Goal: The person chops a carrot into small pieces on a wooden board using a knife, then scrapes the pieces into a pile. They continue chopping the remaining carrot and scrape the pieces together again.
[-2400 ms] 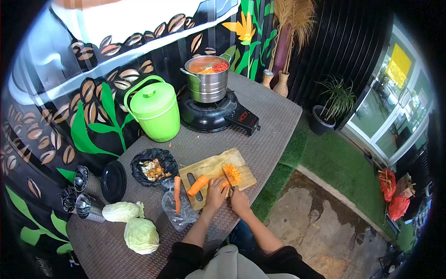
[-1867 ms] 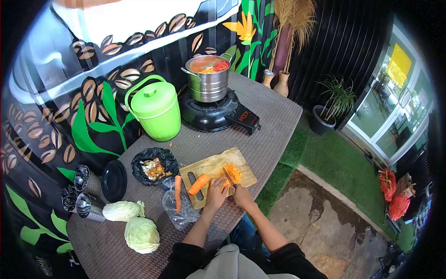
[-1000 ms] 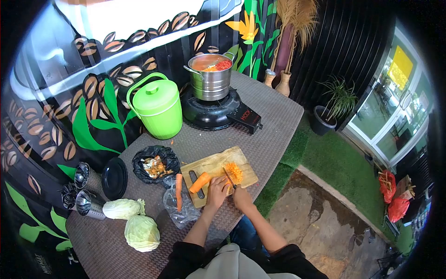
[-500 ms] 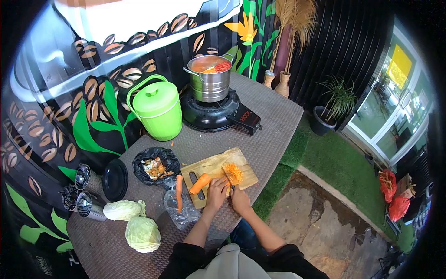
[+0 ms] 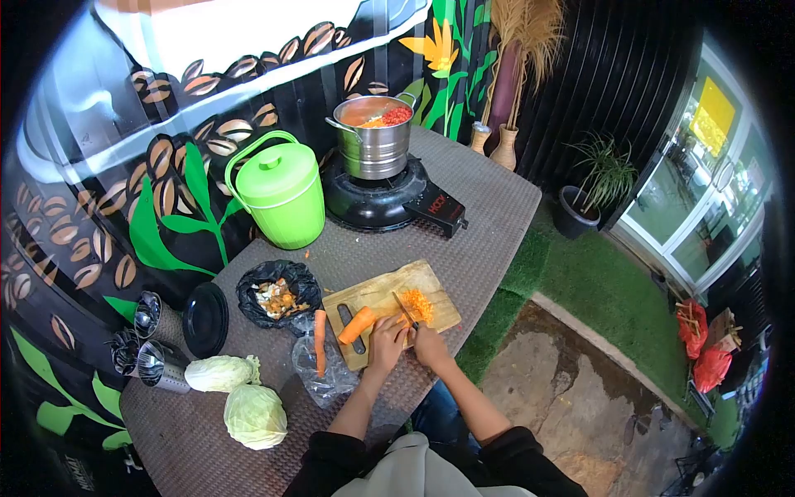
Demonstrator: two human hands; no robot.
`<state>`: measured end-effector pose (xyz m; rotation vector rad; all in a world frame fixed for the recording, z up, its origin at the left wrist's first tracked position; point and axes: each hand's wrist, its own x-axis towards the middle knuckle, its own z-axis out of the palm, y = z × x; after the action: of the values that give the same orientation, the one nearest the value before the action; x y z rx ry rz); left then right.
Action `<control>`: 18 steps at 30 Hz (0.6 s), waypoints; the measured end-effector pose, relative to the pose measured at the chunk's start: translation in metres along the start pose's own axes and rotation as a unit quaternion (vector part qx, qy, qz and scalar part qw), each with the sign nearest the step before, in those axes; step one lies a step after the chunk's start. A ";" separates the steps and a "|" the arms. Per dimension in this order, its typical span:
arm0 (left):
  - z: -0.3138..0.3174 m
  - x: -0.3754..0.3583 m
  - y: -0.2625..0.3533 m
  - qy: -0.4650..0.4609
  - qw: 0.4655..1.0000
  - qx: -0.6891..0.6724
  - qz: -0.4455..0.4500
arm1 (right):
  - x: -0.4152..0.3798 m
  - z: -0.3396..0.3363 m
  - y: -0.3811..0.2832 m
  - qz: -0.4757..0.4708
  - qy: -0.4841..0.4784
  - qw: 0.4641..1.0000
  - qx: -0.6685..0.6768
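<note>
On the wooden cutting board, my right hand grips a kitchen knife, its blade slanting up and left beside a heap of diced carrot. Close by on the left, my left hand has its fingers bent over a carrot piece, mostly hidden beneath them. A thick peeled carrot chunk lies on the board left of that hand, across part of the handle slot. Off the board, a long carrot rests on a clear plastic bag.
A black bag with peelings sits left of the board. Behind stand a green lidded bucket and a steel pot on a portable stove. Cabbage, a second cabbage and cutlery holders occupy the left side.
The knife blade and my right hand have shifted slightly up and left, the blade now near the left edge of the diced heap. My left hand stays over the carrot piece.
</note>
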<state>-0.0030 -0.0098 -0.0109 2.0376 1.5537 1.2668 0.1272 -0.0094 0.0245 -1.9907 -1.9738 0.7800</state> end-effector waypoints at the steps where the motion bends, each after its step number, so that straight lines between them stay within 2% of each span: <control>1: 0.002 0.000 -0.001 0.000 1.000 0.006 -0.003 | 0.002 -0.003 0.003 -0.013 -0.014 1.000 -0.004; 3: 0.001 0.000 -0.002 0.001 1.000 0.014 -0.008 | -0.001 -0.004 0.000 -0.029 -0.031 0.999 -0.009; 5: -0.003 0.002 0.004 -0.009 0.999 -0.006 -0.033 | -0.018 -0.004 -0.010 0.015 0.010 1.000 0.002; 9: -0.001 0.001 0.002 0.001 1.000 0.004 -0.006 | -0.006 0.007 -0.007 0.029 0.010 0.999 0.010; 11: 0.000 0.000 0.001 0.003 1.000 0.011 0.000 | 0.004 -0.001 -0.005 -0.014 -0.008 1.000 -0.005; 15: -0.002 0.000 0.002 0.006 1.000 -0.004 -0.023 | -0.001 -0.006 -0.004 -0.007 -0.041 0.999 -0.003; 17: -0.001 0.000 0.002 0.005 1.000 -0.013 -0.023 | -0.015 0.001 -0.007 0.017 0.016 1.000 0.014; 18: -0.001 0.002 0.002 0.006 1.000 -0.014 -0.023 | -0.012 0.003 -0.008 0.017 0.016 1.000 0.012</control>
<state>-0.0022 -0.0096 -0.0080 1.9686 1.5704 1.2797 0.1200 -0.0216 0.0288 -2.0156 -1.9078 0.7705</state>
